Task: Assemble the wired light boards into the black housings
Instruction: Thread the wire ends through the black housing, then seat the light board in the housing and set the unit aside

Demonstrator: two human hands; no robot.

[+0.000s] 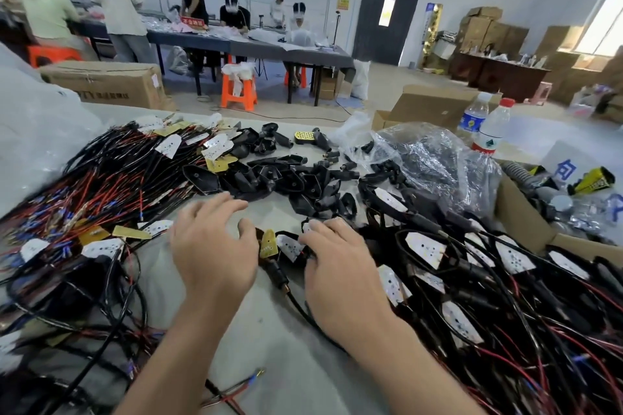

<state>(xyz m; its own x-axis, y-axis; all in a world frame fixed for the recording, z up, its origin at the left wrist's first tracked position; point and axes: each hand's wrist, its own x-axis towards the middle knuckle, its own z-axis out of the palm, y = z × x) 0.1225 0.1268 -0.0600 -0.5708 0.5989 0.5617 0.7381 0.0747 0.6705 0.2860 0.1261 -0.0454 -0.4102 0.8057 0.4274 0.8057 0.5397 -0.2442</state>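
The left hand is held above the tabletop, fingers spread apart, nothing gripped. The right hand rests at a white light board at its 9 o'clock; whether its fingers grip it cannot be told. Black housings are heaped at 12 o'clock.

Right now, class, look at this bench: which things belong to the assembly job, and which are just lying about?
Job in hand: wired light boards; black housings; boards already seated in housings.

Lying about: water bottles; cardboard box; orange stool.
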